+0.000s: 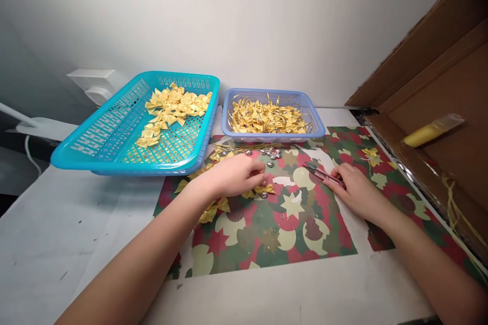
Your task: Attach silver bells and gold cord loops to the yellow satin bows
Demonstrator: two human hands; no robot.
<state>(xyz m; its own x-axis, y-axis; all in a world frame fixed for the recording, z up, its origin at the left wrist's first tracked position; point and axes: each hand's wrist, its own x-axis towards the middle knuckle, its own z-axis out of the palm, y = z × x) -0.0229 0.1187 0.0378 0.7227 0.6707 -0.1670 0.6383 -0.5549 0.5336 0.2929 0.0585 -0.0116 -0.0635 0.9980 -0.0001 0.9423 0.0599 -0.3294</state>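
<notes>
My left hand is closed, its fingertips turned down and curled over the camouflage-patterned sheet; whatever they pinch is hidden. Just below those fingers lie a yellow ribbon bow and a silver bell. More silver bells are scattered beyond the fingertips, beside a bundle of gold ties. Further yellow bows lie under and around my left wrist. My right hand is wrapped round a pair of small thread snips, whose dark blades point left, apart from the bows and bells.
A turquoise basket with yellow bows stands at the left. Behind my hands, a blue-violet basket holds bows with gold ties. Cardboard borders the right side, with a yellow tube and loose strings. A white wall rises behind.
</notes>
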